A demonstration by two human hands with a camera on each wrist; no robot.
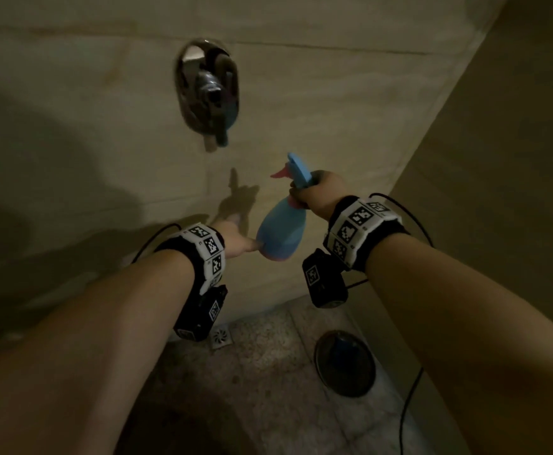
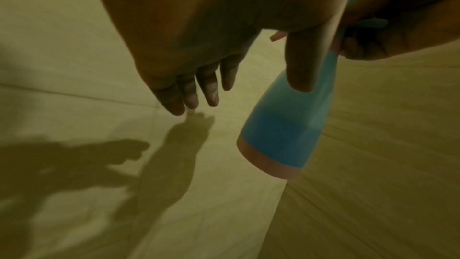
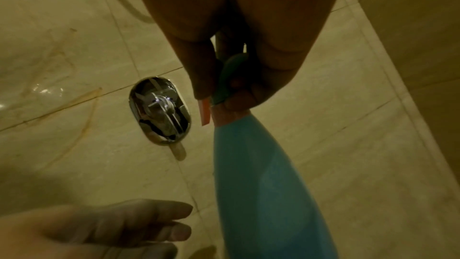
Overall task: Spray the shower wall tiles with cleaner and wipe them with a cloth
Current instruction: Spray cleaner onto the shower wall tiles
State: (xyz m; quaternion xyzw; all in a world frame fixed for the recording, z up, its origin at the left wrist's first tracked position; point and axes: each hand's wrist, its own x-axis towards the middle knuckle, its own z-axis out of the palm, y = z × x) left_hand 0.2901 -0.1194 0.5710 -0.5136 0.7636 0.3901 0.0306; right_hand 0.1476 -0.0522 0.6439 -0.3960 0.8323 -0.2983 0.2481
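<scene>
Spray bottle (image 1: 281, 229), centre frame, hangs by its neck in your right hand's (image 1: 319, 195) grip; it looks part-full, light, rigid plastic, likely slick when wet. Left hand (image 1: 235, 239) is relaxed, thumb touching its body, before the wall tiles (image 1: 334, 103).

Both bare forearms reach forward, each wrist wrapped in a black-and-white marker band. The right hand (image 1: 321, 192) is raised, fingers curled in a grip; the left hand (image 1: 235, 239) sits lower, fingers (image 2: 189, 94) straight and loosely spread.
</scene>
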